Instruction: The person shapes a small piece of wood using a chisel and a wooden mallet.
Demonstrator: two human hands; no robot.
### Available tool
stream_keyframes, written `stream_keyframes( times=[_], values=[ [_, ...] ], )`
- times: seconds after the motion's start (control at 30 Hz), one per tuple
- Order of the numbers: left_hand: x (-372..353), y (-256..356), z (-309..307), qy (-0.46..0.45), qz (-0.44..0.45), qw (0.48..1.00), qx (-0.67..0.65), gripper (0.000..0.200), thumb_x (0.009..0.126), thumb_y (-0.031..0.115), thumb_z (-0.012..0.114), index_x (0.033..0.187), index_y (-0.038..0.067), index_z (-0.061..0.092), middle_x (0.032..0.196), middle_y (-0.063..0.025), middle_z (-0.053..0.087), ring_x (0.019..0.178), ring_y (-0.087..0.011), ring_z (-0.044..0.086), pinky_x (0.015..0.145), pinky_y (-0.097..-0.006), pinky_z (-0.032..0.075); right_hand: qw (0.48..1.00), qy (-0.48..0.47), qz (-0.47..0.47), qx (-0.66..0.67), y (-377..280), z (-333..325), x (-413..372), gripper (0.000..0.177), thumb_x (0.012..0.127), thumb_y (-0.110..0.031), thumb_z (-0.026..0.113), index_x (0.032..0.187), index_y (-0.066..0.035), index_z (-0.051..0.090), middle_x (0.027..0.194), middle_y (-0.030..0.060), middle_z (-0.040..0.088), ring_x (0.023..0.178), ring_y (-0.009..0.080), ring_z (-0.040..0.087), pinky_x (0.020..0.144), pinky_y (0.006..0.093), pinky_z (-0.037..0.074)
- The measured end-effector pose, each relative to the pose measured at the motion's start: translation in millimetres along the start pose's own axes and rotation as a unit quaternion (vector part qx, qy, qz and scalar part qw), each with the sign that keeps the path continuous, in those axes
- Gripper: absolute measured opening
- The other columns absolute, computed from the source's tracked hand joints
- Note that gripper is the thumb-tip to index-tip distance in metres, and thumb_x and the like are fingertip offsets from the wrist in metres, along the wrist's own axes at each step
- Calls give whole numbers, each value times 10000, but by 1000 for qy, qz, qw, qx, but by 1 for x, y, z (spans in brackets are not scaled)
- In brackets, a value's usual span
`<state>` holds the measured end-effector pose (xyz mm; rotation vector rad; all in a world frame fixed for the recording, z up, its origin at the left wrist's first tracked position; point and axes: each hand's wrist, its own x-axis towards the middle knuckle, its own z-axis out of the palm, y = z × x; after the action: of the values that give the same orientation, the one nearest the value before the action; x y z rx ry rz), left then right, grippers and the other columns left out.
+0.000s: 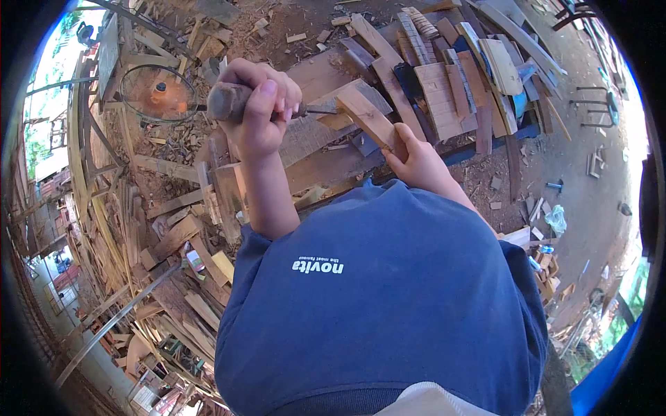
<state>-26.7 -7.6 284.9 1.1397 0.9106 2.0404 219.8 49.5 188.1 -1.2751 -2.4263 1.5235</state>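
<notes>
My left hand (260, 104) is closed in a fist around the thick wooden handle (227, 102) of a chisel-like tool. Its thin dark metal shaft (320, 111) points right, and its tip meets or nearly meets the end of a short wooden block (371, 119). The exact shape of the tip is too small to tell. My right hand (416, 158) grips the near end of this block, thumb on one side and fingers on the other. The block slants above a wide plank (319, 135) on the work surface in front of my blue shirt.
Stacked boards and offcuts (444, 97) lie at the upper right. Loose scrap wood (180, 277) covers the ground at my left, near a round wire guard (158, 93). A clear plastic bag (556, 220) and a blue-topped stool (610, 107) are on the right.
</notes>
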Motion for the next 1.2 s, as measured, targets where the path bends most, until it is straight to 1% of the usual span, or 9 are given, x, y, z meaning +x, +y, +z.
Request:
stream_keyframes(
  times=[0.4,0.6,0.83,0.93,1.07,1.1,1.13,1.17,1.2],
  values=[
    [2,-3,6,18,-7,1000,22,139,859,44,565,764,38,464,580,-50,498,464,-110,460,455,-262,414,999,20,-24,-11,3,3,0,527,881,-308,636,1318,-102,425,965,269,670,909,431,664,768,486,529],
    [6,-7,13,35,-9,998,53,134,847,21,572,740,36,492,555,-38,508,461,-93,478,437,-243,400,1000,11,0,-18,-3,-3,0,523,884,-316,635,1313,-100,429,973,276,668,928,445,656,790,491,524],
    [7,-1,15,15,-47,997,61,120,823,9,585,716,14,531,564,-20,499,469,-78,489,437,-233,392,999,30,-22,-2,-13,-27,5,525,903,-302,612,1328,-37,452,1014,313,650,980,467,634,836,483,510],
    [8,0,16,-4,-60,997,45,104,820,6,590,729,8,540,581,-22,516,478,-75,492,442,-231,395,996,60,-67,12,-44,-62,6,500,920,-266,599,1320,-2,456,1038,327,643,1000,470,630,835,466,508],
    [4,-2,23,45,-91,992,76,110,820,20,615,730,20,552,608,-15,549,493,-61,503,451,-215,395,960,134,-239,65,-112,-115,-5,479,913,-254,637,1282,3,470,956,263,666,919,409,674,769,413,524],
    [8,0,19,-11,-79,995,68,109,820,23,627,733,27,561,613,-7,554,502,-55,512,451,-209,395,942,149,-289,82,-132,-125,-9,474,911,-257,644,1269,4,474,923,243,670,885,397,682,751,405,526],
    [8,0,19,-13,-75,995,66,109,820,23,627,733,27,561,613,-7,554,502,-55,512,451,-209,395,922,164,-339,94,-149,-132,-12,469,910,-263,648,1256,3,477,880,223,672,839,393,685,734,399,528],
    [8,-1,19,-15,-86,993,77,107,821,21,626,735,28,563,614,-5,556,504,-54,514,453,-208,397,921,166,-341,91,-161,-135,-14,469,910,-263,648,1256,3,477,880,223,672,839,393,685,734,399,528],
    [8,-1,20,-18,-96,991,88,106,823,20,625,736,29,565,614,-3,558,506,-52,516,455,-206,398,912,149,-377,60,-171,-137,-15,450,929,-228,634,1281,2,472,883,127,642,776,236,622,661,321,482]
  ],
)
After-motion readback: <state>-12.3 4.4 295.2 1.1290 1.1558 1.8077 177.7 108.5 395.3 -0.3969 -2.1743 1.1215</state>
